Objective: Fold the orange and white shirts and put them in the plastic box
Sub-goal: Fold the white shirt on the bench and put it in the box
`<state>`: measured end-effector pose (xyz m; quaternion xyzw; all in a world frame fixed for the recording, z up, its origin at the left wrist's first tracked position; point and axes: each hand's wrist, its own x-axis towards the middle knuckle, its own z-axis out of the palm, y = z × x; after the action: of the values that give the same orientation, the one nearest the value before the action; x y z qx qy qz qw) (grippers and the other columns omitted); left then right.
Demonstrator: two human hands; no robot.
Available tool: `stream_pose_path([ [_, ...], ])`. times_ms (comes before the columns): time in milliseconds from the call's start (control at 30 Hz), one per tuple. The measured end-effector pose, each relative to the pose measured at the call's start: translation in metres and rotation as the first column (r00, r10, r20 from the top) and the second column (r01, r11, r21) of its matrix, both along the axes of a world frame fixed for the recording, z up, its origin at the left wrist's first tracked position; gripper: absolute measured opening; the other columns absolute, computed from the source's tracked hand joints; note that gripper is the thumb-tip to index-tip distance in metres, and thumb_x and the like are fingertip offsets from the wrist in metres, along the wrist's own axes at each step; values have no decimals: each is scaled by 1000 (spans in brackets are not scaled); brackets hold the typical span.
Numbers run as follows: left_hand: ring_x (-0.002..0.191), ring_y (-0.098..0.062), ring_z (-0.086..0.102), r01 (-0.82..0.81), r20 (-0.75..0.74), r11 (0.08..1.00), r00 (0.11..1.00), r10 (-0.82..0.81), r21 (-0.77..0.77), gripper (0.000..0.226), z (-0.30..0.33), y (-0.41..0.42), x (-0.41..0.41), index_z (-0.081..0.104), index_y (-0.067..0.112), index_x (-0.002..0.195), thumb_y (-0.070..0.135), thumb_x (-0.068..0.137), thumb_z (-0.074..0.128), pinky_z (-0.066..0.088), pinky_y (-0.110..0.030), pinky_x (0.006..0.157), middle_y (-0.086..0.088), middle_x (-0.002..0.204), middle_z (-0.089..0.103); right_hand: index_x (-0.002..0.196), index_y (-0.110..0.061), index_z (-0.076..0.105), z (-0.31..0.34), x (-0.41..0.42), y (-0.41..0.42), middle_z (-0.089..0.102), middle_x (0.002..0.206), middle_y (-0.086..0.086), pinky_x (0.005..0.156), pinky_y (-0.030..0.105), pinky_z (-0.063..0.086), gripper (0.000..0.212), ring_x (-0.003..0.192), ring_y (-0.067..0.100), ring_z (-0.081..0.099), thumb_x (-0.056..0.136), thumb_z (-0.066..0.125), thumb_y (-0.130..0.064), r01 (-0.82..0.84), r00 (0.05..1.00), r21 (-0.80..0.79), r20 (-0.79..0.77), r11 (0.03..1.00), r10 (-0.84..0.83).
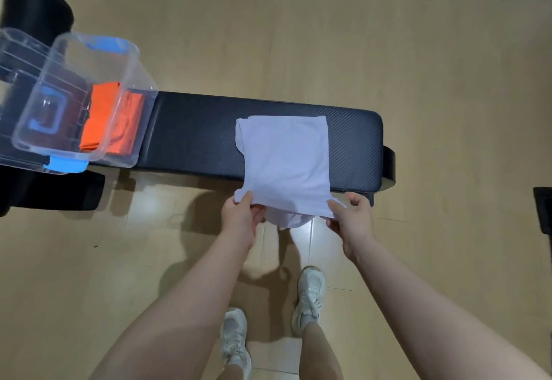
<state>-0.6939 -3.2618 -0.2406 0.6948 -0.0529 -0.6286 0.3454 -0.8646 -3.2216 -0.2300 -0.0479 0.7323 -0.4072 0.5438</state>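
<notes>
Head view, near to far: two pale shoes (309, 299) on a tan floor (448, 51); two bare forearms reaching forward. Left hand (240, 215) pinched shut on the near left corner of the white shirt (285, 158); right hand (354, 220) pinched shut on the near right corner. Shirt: partly folded, its far part lying flat on the right half of a black bench (197, 134), its near edge lifted off the bench lip, loose cloth sagging between the hands. Box (89, 93): clear plastic, blue latches, on the bench's left end, well apart from the shirt; the orange shirt (101, 119) already lies folded inside. Step in hand, as judged: folding the near edge up and over. To do it well, keep both corners level and taut, gather in the sagging cloth, and land the near edge square on the far one. Room: bare bench between shirt and box gives a clear path left; the shirt's far edge sits close to the bench's back lip.
</notes>
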Motion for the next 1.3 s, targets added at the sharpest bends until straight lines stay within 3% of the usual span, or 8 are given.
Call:
stream_pose_path([
  [200, 83, -16, 64, -20, -11, 999, 1000, 21, 46, 26, -13, -37, -1, 54, 7, 117, 15, 93, 52, 50, -23, 65, -4, 95, 65, 87, -15, 53, 2, -16, -47, 54, 92, 9, 64, 24, 47, 14, 72, 15, 52, 90, 49, -2, -128, 981, -46, 140, 991, 133],
  [367, 91, -14, 53, -56, -168, 928, 978, 125, 369, 36, -51, -21, -18, 51, 15, 117, 32, 86, 58, 43, -36, 92, -4, 94, 53, 88, -10, 57, -12, -12, -65, 65, 75, 4, 67, 23, 56, 11, 65, 14, 63, 93, 50, -4, 38, 925, -20, 380, 999, -27],
  [500, 136, -29, 34, -135, -404, 904, 861, 310, 405, 74, -75, -21, -36, 38, 7, 135, 56, 82, 55, 25, -52, 109, -16, 137, 44, 99, -5, 59, -25, -9, -71, 70, 75, 5, 72, 24, 57, 11, 66, 14, 68, 93, 49, -4, 121, 877, 2, 468, 993, -108],
  [633, 115, -34, 54, -201, -585, 934, 735, 343, 295, 56, -72, -29, -46, 50, 10, 123, 53, 86, 52, 40, -53, 97, -17, 124, 56, 93, -5, 60, -25, -11, -71, 72, 76, 5, 79, 25, 56, 14, 71, 16, 68, 91, 47, -1, 154, 868, -2, 479, 988, -134],
  [767, 85, -23, 62, -277, -456, 909, 795, 399, 313, 14, -53, -43, -45, 56, 13, 98, 23, 89, 58, 52, -32, 69, -9, 95, 65, 104, -2, 58, -18, -18, -76, 70, 93, 12, 83, 28, 56, 17, 83, 22, 66, 89, 50, 0, 51, 936, -24, 349, 998, -39],
  [967, 41, -6, 49, -330, -224, 858, 871, 438, 393, 7, -36, -60, -15, 54, 7, 86, 11, 90, 58, 39, -12, 36, -3, 71, 53, 81, -9, 60, -5, -29, -87, 59, 89, 10, 81, 34, 55, 14, 79, 21, 58, 88, 49, -3, -175, 984, 90, 0, 980, 176],
  [1133, 40, -7, 50, -287, -137, 936, 938, 317, 202, 9, -34, -91, -6, 55, 4, 80, 0, 87, 58, 45, -14, 43, -5, 71, 53, 94, -2, 63, -11, -42, -110, 59, 106, 20, 62, 30, 59, 32, 91, 33, 61, 81, 35, 5, -167, 982, 103, 105, 980, 157],
  [1300, 88, -14, 63, -92, -128, 994, 988, 84, -59, 35, -47, -134, -13, 44, 6, 127, 14, 94, 52, 54, -23, 81, -8, 101, 62, 110, -2, 53, -41, -50, -150, 61, 118, 19, 72, 30, 60, 38, 96, 24, 65, 85, 31, 15, -174, 946, 16, 282, 985, 162],
])
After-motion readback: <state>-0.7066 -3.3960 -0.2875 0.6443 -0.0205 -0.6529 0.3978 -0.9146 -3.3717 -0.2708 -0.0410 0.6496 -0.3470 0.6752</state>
